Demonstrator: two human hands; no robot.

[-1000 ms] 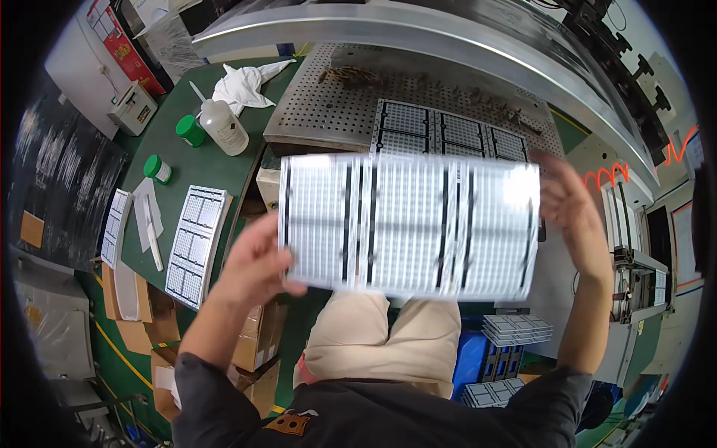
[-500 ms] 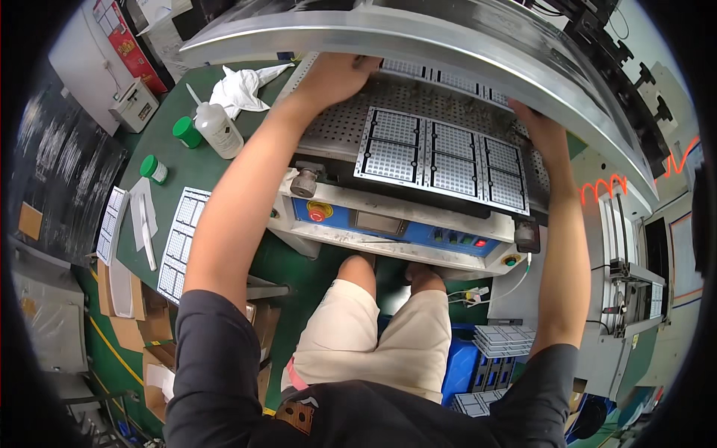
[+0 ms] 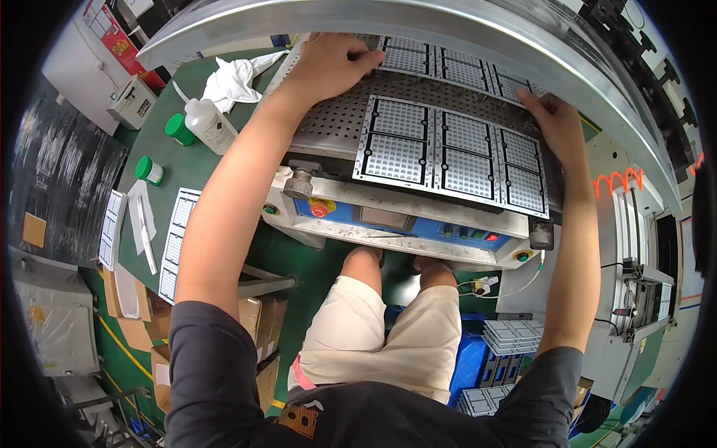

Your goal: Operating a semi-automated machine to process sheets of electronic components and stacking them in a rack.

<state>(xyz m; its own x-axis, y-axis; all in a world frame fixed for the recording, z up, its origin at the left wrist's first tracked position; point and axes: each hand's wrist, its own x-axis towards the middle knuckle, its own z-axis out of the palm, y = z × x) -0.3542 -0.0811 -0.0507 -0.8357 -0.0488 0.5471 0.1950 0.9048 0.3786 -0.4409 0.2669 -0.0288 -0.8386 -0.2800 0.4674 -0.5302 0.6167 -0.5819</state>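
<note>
Two flat metal grid panels lie on the perforated bed (image 3: 336,123) of a machine. The far panel (image 3: 448,63) sits under the machine's raised silver lid (image 3: 463,30); my left hand (image 3: 328,63) rests palm down at its left end, fingers on its edge. My right hand (image 3: 556,123) touches the right end of the far panel, just above the near panel (image 3: 448,153), which lies free at the bed's front. Both arms are stretched out over the machine.
The machine's front carries a blue control strip with a red button (image 3: 319,209). To the left on the green table stand a white bottle (image 3: 209,127), two green-capped jars (image 3: 178,128), a white rag (image 3: 235,78) and printed sheets (image 3: 175,239). Stacked trays (image 3: 511,336) sit low right.
A second ago I held a grid panel up in both hands before me. It now lies on the machine bed at the far side, with both hands still on its ends.
</note>
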